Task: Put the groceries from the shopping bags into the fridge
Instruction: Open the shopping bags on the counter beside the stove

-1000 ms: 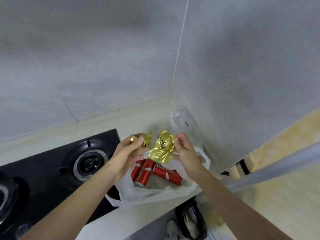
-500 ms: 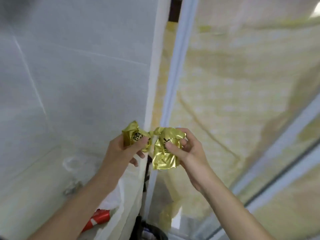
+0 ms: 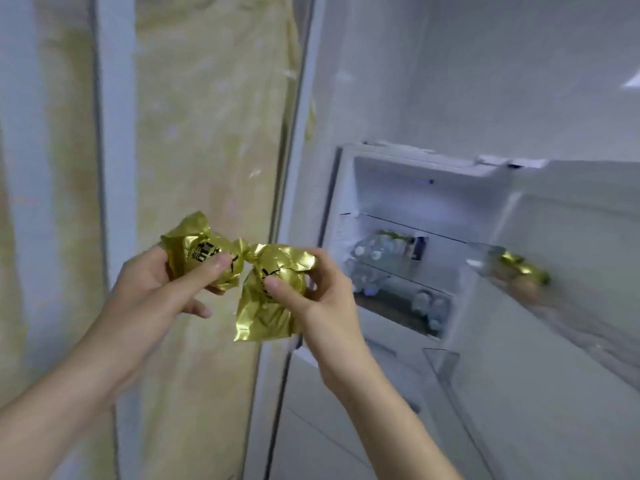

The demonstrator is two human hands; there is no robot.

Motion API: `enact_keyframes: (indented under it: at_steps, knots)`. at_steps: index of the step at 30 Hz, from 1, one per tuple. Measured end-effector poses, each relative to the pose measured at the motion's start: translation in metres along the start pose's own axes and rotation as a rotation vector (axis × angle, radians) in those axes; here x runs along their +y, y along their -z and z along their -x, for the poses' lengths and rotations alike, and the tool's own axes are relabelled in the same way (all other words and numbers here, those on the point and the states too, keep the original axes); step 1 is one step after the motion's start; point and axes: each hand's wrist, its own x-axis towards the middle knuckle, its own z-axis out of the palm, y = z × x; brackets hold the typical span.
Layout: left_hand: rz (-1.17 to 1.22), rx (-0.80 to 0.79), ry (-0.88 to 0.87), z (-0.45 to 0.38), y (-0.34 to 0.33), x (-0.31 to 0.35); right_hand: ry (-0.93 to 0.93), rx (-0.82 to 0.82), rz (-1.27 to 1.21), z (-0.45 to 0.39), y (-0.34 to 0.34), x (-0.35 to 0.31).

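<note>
While both hands pinch 2 joined gold packets (image 3: pixel 266 289), left grip (image 3: pixel 162 285), right grip (image 3: pixel 311 289), fridge (image 3: pixel 398 271) open.

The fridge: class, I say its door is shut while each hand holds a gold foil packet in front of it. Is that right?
Not quite. In the head view the fridge stands open, with bottles visible on its shelves. The rest holds: the left hand grips one gold foil packet and the right hand grips the other gold foil packet.
</note>
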Motion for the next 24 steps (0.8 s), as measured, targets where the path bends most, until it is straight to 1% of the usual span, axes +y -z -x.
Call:
enact_keyframes:
  at_steps: [5,10,12,15,17,19,24]
  knots:
    - [0.111,-0.324,-0.088,-0.059,-0.114,0.008,0.121,0.321,0.316,-0.011,0.089,-0.043]
    - [0.277,-0.565,-0.13,-0.083,-0.215,0.027,0.215,0.579,0.742,0.01,0.143,-0.1]
    - [0.309,-0.652,-0.132,-0.083,-0.255,0.034,0.203,0.668,0.92,0.019,0.165,-0.12]
    - [0.285,-0.746,-0.17,-0.078,-0.313,0.042,0.107,0.795,1.195,0.026,0.203,-0.134]
    - [0.239,-0.796,-0.194,-0.07,-0.347,0.043,-0.017,0.83,1.392,0.031,0.228,-0.133]
    - [0.154,-0.818,-0.232,-0.062,-0.376,0.04,-0.139,0.803,1.537,0.036,0.249,-0.127]
    - [-0.123,-0.784,-0.355,-0.053,-0.415,0.021,-0.321,0.708,1.668,0.039,0.274,-0.11]
